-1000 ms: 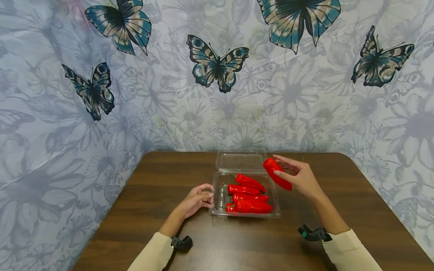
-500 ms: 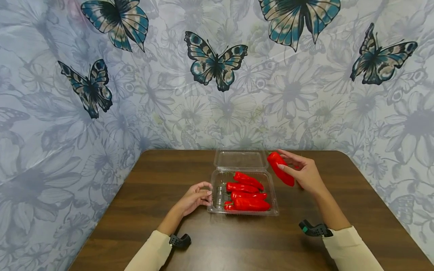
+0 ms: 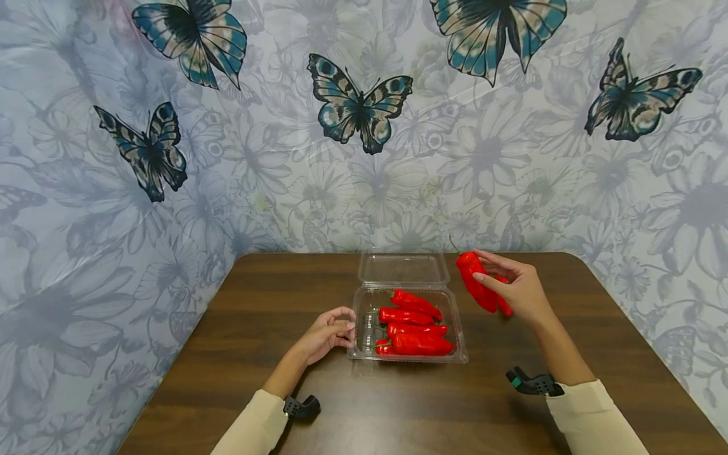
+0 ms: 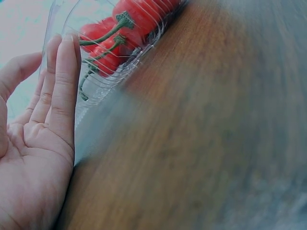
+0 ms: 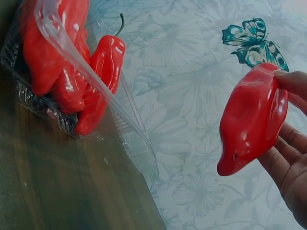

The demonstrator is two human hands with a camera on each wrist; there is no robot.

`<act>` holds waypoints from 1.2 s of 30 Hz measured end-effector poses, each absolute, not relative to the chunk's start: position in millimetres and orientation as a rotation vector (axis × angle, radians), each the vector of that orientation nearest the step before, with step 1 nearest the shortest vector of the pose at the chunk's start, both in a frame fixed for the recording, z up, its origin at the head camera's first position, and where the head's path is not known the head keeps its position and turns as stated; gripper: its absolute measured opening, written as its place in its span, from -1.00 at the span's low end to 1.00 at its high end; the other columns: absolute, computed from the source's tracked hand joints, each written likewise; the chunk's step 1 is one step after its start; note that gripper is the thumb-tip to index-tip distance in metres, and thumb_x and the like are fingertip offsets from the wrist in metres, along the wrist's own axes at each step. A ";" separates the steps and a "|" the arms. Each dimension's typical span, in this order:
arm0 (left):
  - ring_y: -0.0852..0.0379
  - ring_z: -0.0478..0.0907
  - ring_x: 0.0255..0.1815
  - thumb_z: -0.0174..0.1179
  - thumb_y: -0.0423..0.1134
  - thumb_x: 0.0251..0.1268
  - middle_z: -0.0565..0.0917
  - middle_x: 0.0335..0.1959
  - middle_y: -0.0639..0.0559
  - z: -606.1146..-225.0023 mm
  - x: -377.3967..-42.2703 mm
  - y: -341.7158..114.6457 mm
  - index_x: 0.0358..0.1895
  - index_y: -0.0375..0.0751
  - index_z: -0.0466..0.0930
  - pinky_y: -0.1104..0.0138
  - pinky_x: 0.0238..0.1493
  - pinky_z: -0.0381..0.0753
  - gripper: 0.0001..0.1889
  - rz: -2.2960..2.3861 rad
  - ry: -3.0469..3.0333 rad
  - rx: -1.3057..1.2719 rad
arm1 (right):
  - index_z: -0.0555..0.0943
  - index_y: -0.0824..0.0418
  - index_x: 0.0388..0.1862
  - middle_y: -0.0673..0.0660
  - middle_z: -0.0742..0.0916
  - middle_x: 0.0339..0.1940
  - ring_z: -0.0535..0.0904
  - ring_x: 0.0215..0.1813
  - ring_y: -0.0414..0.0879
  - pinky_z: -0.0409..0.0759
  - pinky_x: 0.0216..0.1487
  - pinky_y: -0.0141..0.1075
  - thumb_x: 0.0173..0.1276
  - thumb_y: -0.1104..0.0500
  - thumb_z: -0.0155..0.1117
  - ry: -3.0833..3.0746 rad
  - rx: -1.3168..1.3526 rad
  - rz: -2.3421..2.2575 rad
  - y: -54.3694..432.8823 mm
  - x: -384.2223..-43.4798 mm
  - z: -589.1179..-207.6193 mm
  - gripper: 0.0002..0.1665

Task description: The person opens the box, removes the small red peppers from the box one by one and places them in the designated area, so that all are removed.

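On the table in the head view stands a clear plastic clamshell container (image 3: 465, 344) with its lid (image 3: 404, 268) folded back. Several red peppers (image 3: 422, 344) lie inside, and their green stems show in the left wrist view. My left hand (image 3: 324, 336) rests at the container's left side, its fingers (image 4: 63, 86) fairly straight against the clear wall. Right of the container, my right hand (image 3: 514, 287) holds a red pepper (image 5: 249, 122) between thumb and fingers, raised with its stem end up. Another red length (image 3: 503, 298) shows behind those fingers, partly hidden.
The brown wooden table (image 3: 273, 291) runs back to a wall with a floral pattern and butterflies (image 3: 361, 104). Black straps (image 3: 303, 407) sit at both wrists, by the cream sleeves.
My right hand has moved right, away from the container, with the pepper turning more upright and the red length behind it coming into view. The left hand stays at the container's side.
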State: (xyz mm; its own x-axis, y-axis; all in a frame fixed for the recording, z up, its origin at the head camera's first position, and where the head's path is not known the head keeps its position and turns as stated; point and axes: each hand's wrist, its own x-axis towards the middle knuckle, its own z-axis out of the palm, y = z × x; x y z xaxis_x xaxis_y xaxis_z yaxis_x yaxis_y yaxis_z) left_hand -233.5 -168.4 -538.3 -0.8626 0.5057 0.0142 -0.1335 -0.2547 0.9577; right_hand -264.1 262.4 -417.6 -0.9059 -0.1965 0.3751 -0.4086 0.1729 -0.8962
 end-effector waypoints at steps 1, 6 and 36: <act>0.16 0.69 -0.38 0.00 -0.48 0.52 0.69 -0.40 0.01 -538.3 -233.4 -168.2 0.04 -0.17 0.47 0.27 -0.20 0.76 -0.81 2.159 1.602 0.451 | 0.58 0.15 0.36 0.01 0.75 0.13 0.70 0.07 -0.19 0.73 -0.08 -0.33 0.37 0.21 0.43 -2.265 0.578 1.826 263.1 -263.9 -417.4 -0.43; 0.14 0.69 -0.40 0.01 -0.48 0.52 0.69 -0.41 0.00 -539.1 -234.4 -168.5 0.03 -0.19 0.47 0.26 -0.21 0.77 -0.82 2.165 1.602 0.440 | 0.55 0.17 0.38 -0.05 0.74 0.14 0.70 0.09 -0.23 0.71 -0.05 -0.37 0.37 0.24 0.42 -2.264 0.540 1.836 267.8 -266.6 -417.6 -0.40; 0.15 0.69 -0.39 0.02 -0.48 0.52 0.70 -0.40 0.01 -539.5 -236.4 -168.3 0.09 -0.35 0.39 0.26 -0.21 0.77 -0.82 2.168 1.582 0.461 | 0.56 0.32 0.33 -0.14 0.77 0.04 0.72 -0.06 -0.32 0.65 -0.07 -0.53 0.35 0.34 0.41 -2.140 0.402 1.799 299.2 -271.3 -411.9 -0.44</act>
State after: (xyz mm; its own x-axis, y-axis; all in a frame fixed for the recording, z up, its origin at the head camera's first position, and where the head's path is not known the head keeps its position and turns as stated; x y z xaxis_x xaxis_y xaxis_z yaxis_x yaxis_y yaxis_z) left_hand -236.4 -168.3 -539.5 -0.8590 0.5116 0.0219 -0.1352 -0.2679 0.9539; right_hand -271.3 299.2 -411.9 -0.9104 -0.0116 0.4135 -0.4094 0.1695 -0.8965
